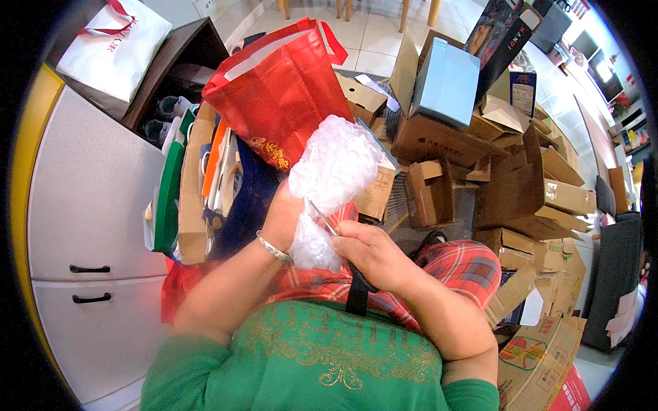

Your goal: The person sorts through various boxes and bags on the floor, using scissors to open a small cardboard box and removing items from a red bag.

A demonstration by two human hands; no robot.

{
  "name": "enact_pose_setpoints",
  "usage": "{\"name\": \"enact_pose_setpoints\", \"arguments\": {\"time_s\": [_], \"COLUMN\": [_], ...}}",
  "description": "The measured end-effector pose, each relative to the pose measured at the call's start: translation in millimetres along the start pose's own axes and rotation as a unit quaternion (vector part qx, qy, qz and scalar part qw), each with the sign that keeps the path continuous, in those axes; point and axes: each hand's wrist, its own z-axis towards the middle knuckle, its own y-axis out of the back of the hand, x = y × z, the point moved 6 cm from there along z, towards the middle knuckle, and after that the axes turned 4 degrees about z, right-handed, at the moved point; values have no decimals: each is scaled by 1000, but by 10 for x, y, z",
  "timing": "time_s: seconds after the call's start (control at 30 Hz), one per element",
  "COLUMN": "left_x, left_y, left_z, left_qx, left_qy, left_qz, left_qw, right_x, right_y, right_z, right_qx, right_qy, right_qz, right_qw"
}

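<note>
Bunched translucent white plastic bags (336, 156) are gripped at a narrow neck by my left hand (285, 218), which wears a silver bangle. Below the neck, a smaller wad of the same plastic (314, 246) hangs over my lap. My right hand (367, 251) holds what look like scissors (324, 218), the metal blade lying against the neck of the plastic. Dark handle parts show under that hand, though its fingers hide most of the grip. Just beyond the plastic stands a red carrier bag (288, 92) with gold lettering.
Flattened cardboard (193, 190) and a green panel (172, 195) stand at left, beside a white cabinet (92, 190). Open cardboard boxes (514, 185) crowd the right, and a light-blue box (447, 82) sits on one. A white paper bag (115, 51) rests on a dark shelf (175, 67).
</note>
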Motion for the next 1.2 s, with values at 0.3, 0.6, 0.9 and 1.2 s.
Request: {"name": "enact_pose_setpoints", "arguments": {"time_s": [0.3,0.6,0.9,1.2], "left_x": [-265,-424,-310,-50], "left_y": [520,130,197,160], "left_z": [192,-21,74,6], "left_qx": [-186,-197,-177,-2], "left_qy": [-128,-185,-167,48], "left_qz": [61,177,154,-158], "left_qw": [972,946,958,986], "right_x": [50,-251,-240,128], "right_y": [26,48,32,262], "right_z": [-224,-6,-83,-174], "right_qx": [49,-8,1,6], "right_qy": [-77,-68,-84,-37], "right_qz": [44,50,82,131], "right_qw": [995,996,993,991]}}
